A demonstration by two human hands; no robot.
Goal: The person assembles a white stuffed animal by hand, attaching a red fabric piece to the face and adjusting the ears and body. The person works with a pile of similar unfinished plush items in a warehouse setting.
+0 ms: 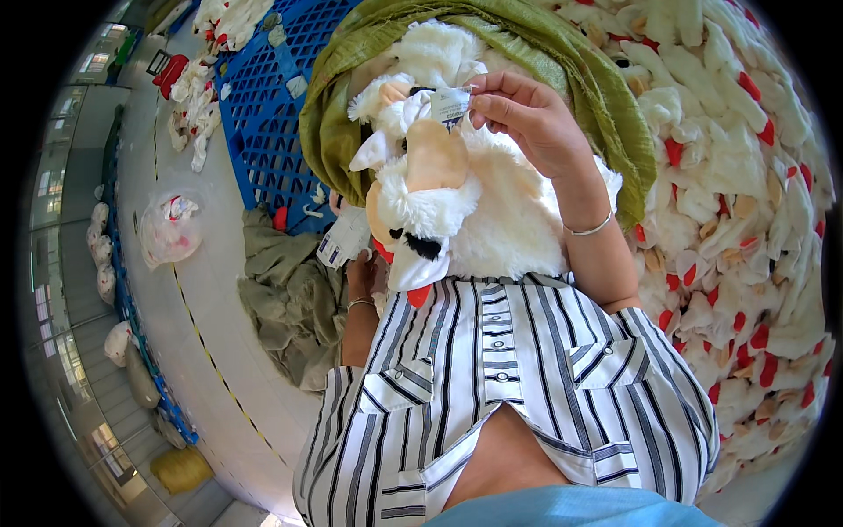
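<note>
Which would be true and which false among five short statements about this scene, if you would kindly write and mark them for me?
1. The right hand holds a white tag at its fingertips. True.
2. The left hand is raised above the right. False: it is lower, beside a white card.
3. The sack is green. True.
4. The blue pallet lies right of the sack. False: it lies to the left.
5. The person's shirt is plain black. False: it has dark stripes on white.
</note>
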